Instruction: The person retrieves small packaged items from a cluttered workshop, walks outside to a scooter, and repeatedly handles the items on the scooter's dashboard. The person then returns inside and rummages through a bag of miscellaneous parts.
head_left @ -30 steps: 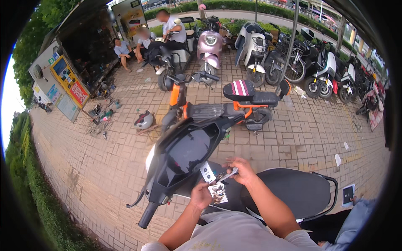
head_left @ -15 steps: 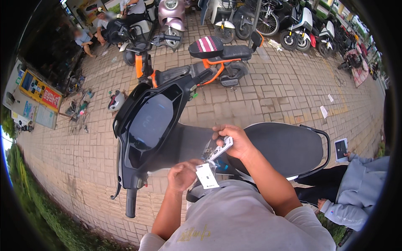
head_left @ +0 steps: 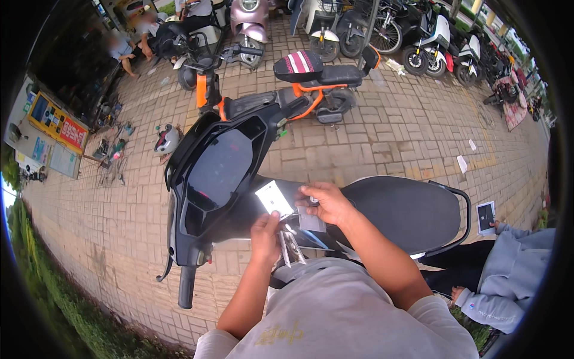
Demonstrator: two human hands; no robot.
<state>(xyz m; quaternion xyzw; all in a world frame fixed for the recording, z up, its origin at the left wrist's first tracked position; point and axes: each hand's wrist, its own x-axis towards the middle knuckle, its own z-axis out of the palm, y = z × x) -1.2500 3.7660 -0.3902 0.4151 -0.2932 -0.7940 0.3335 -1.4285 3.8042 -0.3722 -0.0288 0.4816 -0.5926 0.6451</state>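
The left hand [head_left: 266,230] is curled, pinching the lower edge of a small white card [head_left: 274,198] that tilts up above the footwell of a black scooter [head_left: 221,173]. The right hand [head_left: 326,202] is closed around a small dark object at its fingertips, too small to identify, just beside the card's right edge. Below the two hands a grey tag [head_left: 311,220] and a bunch of metal keys [head_left: 291,246] hang down; which hand carries them cannot be told. Both hands are over the scooter's middle, between its dark front panel and its black seat [head_left: 400,209]. An orange and black scooter [head_left: 299,96] stands just behind on the brick pavement [head_left: 406,137]. At the right edge of the seat, a person in a grey sleeve [head_left: 508,281] holds a phone [head_left: 485,216].
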